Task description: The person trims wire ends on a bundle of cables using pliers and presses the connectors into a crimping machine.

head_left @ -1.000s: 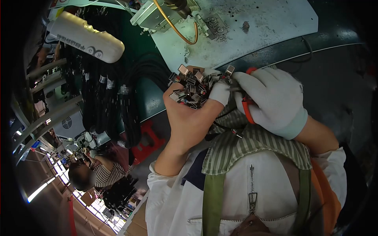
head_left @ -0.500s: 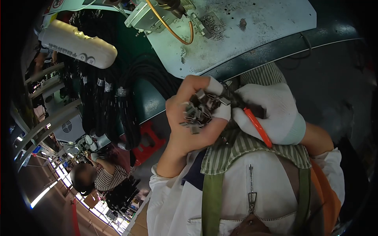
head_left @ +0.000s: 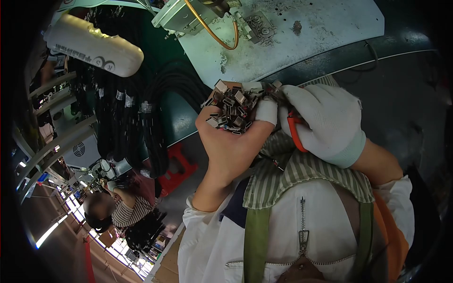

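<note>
1 bare left hand (head_left: 229, 148), rolled back from the tilt of a moment ago and curled tightly around a bunch of metal plugs (head_left: 231, 107), with open ends facing up again and so probably easier to reach. Just right of the bunch, white-gloved right hand (head_left: 325, 120) closed on a red-handled tool (head_left: 296, 134), red grip now drawn higher into the palm, fingertip pinch too blurred to tell. Leftmost, matte black cables (head_left: 153, 122) in ropy loops, then boxy, shiny, slotted plugs, soft knit glove, smooth curved grip, striped cloth apron (head_left: 306, 179) below.
</note>
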`<control>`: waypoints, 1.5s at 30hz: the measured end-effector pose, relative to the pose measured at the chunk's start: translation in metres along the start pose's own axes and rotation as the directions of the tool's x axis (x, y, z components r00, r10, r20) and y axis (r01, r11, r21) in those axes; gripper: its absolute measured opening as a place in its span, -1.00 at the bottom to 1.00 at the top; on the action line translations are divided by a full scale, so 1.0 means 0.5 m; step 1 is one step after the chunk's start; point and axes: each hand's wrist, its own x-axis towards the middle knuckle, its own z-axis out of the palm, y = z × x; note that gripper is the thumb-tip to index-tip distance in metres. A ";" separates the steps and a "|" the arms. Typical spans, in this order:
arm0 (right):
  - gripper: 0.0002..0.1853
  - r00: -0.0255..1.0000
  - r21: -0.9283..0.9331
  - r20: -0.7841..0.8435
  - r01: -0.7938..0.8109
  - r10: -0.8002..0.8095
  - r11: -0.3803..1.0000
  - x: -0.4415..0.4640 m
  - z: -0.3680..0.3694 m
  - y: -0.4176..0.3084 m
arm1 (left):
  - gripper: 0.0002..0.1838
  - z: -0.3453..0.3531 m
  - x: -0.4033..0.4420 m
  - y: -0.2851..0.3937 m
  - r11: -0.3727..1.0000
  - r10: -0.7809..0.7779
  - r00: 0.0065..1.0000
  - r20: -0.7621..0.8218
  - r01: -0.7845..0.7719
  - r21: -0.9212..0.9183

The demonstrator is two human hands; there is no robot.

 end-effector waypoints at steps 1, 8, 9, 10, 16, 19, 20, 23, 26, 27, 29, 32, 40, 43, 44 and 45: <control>-0.78 1.000 0.046 0.008 -0.019 0.019 0.999 -0.004 0.002 0.000 | -0.76 0.001 -0.001 0.002 1.000 -0.001 1.000 0.000 0.001 0.000; -0.84 0.614 0.575 0.755 -0.788 0.231 0.218 0.037 -0.065 -0.007 | -0.77 -0.021 0.009 0.017 0.995 -0.074 0.994 0.076 0.079 -0.060; -0.84 0.614 0.575 0.754 -0.789 0.232 0.217 0.036 -0.066 -0.005 | -0.77 -0.019 0.008 0.017 0.993 -0.096 0.991 0.097 0.102 -0.065; -0.86 0.669 0.567 0.700 -0.733 0.250 0.376 0.035 -0.068 -0.005 | -0.78 -0.016 0.008 0.018 0.990 -0.117 0.986 0.118 0.125 -0.068; -0.77 1.000 0.125 0.011 0.005 -0.007 0.992 0.001 -0.027 0.016 | -0.77 0.011 0.008 0.022 0.998 -0.018 1.000 0.022 0.019 -0.059; -0.74 0.999 0.087 0.044 0.012 -0.016 0.996 -0.007 -0.036 0.022 | -0.75 0.019 0.008 0.025 0.999 -0.027 0.999 0.018 0.028 -0.039; -0.76 0.998 0.120 0.059 0.017 -0.024 0.993 -0.010 -0.038 0.024 | -0.74 0.021 0.008 0.026 0.999 -0.016 1.000 0.022 0.016 -0.028; -0.78 0.980 0.411 0.185 -0.143 0.071 0.900 -0.012 -0.055 0.017 | -0.72 0.033 0.003 0.027 1.000 0.027 1.000 -0.002 -0.027 -0.005; -0.79 0.942 0.549 0.297 -0.303 0.157 0.779 -0.010 -0.065 0.010 | -0.69 0.042 -0.001 0.030 0.997 0.066 0.998 -0.021 -0.066 0.031; -0.79 0.943 0.551 0.295 -0.301 0.155 0.779 -0.012 -0.061 0.008 | -0.69 0.042 -0.001 0.030 0.997 0.072 0.997 -0.016 -0.071 0.040; -0.79 0.900 0.580 0.360 -0.421 0.244 0.698 -0.018 -0.056 0.005 | -0.68 0.041 -0.002 0.030 0.998 0.044 0.999 -0.008 -0.043 0.044; -0.78 0.907 0.608 0.349 -0.412 0.238 0.679 -0.016 -0.054 0.005 | -0.69 0.048 0.000 0.019 0.999 0.040 0.998 -0.048 -0.041 -0.001; -0.76 0.984 0.303 0.034 -0.179 0.177 0.936 -0.013 -0.022 0.010 | -0.77 0.037 0.005 0.019 0.999 -0.016 0.999 -0.043 0.014 -0.051; -0.75 0.973 0.361 0.118 -0.229 0.200 0.904 -0.015 -0.025 0.004 | -0.80 0.016 0.011 0.017 0.987 -0.147 0.987 0.062 0.150 -0.048; -0.75 0.979 0.329 0.091 -0.200 0.180 0.923 -0.015 -0.026 0.003 | -0.80 0.015 0.011 0.018 0.989 -0.137 0.988 0.068 0.140 -0.047; -0.75 0.979 0.327 0.092 -0.201 0.180 0.923 -0.016 -0.027 0.003 | -0.80 0.016 0.012 0.020 0.990 -0.132 0.989 0.071 0.135 -0.047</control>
